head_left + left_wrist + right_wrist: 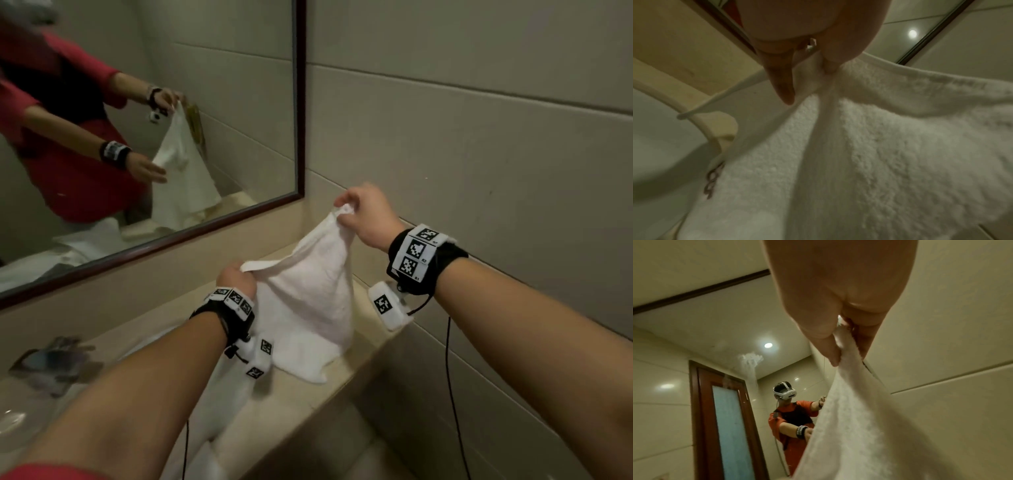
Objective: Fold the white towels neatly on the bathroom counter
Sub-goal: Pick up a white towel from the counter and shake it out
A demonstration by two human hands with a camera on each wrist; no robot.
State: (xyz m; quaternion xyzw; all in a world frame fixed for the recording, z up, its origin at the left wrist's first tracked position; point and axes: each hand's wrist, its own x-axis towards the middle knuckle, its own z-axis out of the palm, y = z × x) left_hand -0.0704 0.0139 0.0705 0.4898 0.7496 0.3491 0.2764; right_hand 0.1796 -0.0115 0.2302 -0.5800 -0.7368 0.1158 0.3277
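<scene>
We hold a white terry towel (pixel 308 298) lifted above the beige stone counter (pixel 329 397), its top edge stretched between our two hands and its lower end draped on the counter top near the front edge. Our right hand (pixel 368 217) is the higher one, close to the tiled wall (pixel 479 144); its thumb and fingers (pixel 829 344) pinch a bunched corner of the towel tightly, and the cloth falls away from that point in a long fold. Our left hand (pixel 236 279) sits lower and nearer the mirror, fingers curled round the hemmed edge; in the left wrist view the thumb and a finger (pixel 781 81) clamp the hem, with a flat woven band running down the terry below them.

A second white towel (pixel 226 394) lies on the counter under our left forearm, trailing toward the near edge. To the left, a curved white basin rim (pixel 701 113) shows beside the hanging cloth. Some blurred packaged items (pixel 54 366) rest at the counter's left end. The dark-framed mirror (pixel 300 102) reflects a person in a red top holding the same towel.
</scene>
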